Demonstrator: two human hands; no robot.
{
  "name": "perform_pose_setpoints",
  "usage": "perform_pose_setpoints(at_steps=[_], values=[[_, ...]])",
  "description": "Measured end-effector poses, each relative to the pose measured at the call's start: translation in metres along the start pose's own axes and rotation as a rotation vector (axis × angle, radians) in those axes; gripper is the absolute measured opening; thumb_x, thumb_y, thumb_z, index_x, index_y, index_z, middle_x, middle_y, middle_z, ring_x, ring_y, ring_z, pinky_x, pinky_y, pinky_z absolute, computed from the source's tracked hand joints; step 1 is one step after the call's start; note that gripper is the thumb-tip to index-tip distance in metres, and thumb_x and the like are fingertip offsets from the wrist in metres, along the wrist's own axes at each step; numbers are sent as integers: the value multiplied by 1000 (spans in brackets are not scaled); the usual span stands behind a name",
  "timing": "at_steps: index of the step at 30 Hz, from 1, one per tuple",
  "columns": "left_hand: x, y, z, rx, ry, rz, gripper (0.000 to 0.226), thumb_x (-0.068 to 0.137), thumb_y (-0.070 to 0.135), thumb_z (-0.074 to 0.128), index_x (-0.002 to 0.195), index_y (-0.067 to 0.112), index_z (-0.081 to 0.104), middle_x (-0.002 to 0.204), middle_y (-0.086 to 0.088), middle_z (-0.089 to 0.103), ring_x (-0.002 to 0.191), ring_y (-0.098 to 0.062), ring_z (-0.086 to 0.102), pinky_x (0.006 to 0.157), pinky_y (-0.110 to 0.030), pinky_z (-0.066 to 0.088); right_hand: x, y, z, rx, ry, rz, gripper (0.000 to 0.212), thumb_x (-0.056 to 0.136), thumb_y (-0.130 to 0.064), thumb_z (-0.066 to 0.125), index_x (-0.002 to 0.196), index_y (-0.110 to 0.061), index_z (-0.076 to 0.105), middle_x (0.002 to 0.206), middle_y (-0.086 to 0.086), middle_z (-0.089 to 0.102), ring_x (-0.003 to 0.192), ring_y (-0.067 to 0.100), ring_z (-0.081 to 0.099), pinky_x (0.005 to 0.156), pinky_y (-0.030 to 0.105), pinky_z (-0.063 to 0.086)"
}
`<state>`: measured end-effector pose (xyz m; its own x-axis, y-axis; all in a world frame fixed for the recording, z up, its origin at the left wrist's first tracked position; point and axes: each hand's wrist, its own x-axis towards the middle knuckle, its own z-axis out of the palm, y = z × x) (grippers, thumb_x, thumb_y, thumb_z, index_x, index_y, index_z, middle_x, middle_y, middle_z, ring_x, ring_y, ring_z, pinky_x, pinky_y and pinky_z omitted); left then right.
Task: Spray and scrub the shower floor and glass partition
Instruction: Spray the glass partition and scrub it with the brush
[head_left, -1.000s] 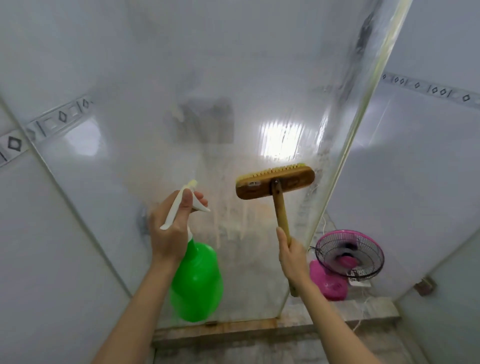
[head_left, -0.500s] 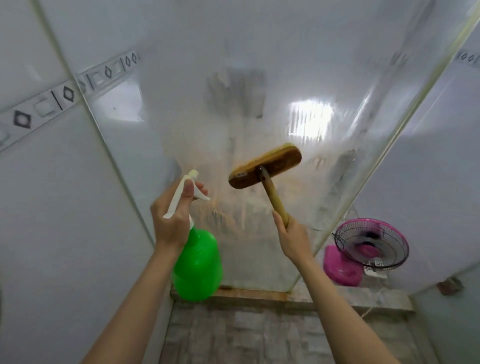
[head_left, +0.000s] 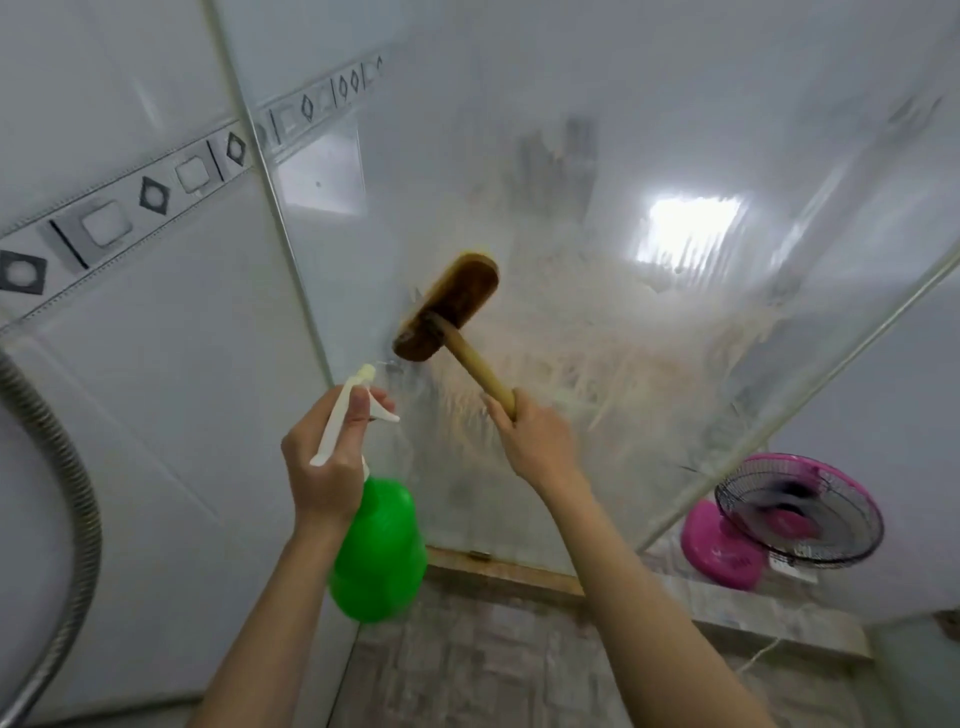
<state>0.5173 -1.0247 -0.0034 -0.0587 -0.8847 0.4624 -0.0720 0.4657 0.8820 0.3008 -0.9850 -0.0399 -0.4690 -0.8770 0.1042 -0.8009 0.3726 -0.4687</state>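
The right hand (head_left: 537, 447) grips the wooden handle of the brush (head_left: 449, 306), whose head lies tilted against the glass (head_left: 597, 338) near the wall edge, amid pale soapy streaks. The left hand (head_left: 327, 462) is wrapped around the white trigger top of the green bottle (head_left: 379, 551) (nozzle pointing up toward the glass). Behind the glass stands a pink fan (head_left: 795, 519). The floor (head_left: 493, 665) shows below.

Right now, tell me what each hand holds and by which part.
The left hand grips the green spray bottle by its white trigger head. The right hand holds the wooden scrub brush by the lower end of its handle.
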Motion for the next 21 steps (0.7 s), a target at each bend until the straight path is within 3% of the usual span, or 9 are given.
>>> perform_pose_setpoints(at_steps=[3, 8, 12, 15, 18, 21], values=[[1, -2, -5, -6, 15, -22, 37, 101, 43, 45, 91, 23, 74, 85, 5, 77, 85, -13, 73, 75, -21, 57, 13, -14, 12, -32, -37, -30, 45, 93, -66, 31, 91, -24, 46, 70, -2, 56, 60, 20, 57, 58, 40, 53], [3, -8, -11, -47, 31, -51, 33, 101, 41, 47, 88, 26, 73, 84, 5, 77, 85, -16, 74, 78, -30, 59, -45, 71, 7, -137, -68, 188, 48, 93, -65, 32, 95, -21, 51, 66, -5, 55, 52, 12, 54, 53, 35, 55], [4, -10, -17, 25, 38, -6, 43, 103, 40, 44, 92, 12, 74, 87, -4, 76, 80, -21, 72, 72, -36, 60, -2, -2, 28, -109, -89, 39, 46, 93, -65, 30, 93, -23, 48, 68, -5, 53, 56, 16, 54, 54, 35, 51], [5, -10, -20, 60, 53, -8, 50, 101, 44, 43, 94, 6, 74, 85, 6, 76, 83, -10, 71, 71, -20, 57, 30, -46, 39, -82, -74, -89, 42, 94, -63, 32, 87, -23, 44, 64, -5, 47, 54, 17, 47, 49, 31, 37], [6, -12, -24, 53, 58, -10, 48, 102, 41, 43, 91, 7, 75, 92, 8, 75, 78, -6, 70, 69, -15, 52, 5, 8, 36, -86, -65, -10, 44, 94, -63, 33, 90, -22, 49, 68, -4, 53, 55, 16, 53, 49, 37, 49], [8, -13, -30, 57, 67, 6, 53, 103, 48, 43, 90, 8, 75, 85, 6, 75, 77, -11, 69, 67, -27, 56, -42, 56, 31, -71, -96, 161, 45, 94, -60, 36, 95, -19, 54, 65, -5, 55, 50, 11, 53, 52, 34, 54]])
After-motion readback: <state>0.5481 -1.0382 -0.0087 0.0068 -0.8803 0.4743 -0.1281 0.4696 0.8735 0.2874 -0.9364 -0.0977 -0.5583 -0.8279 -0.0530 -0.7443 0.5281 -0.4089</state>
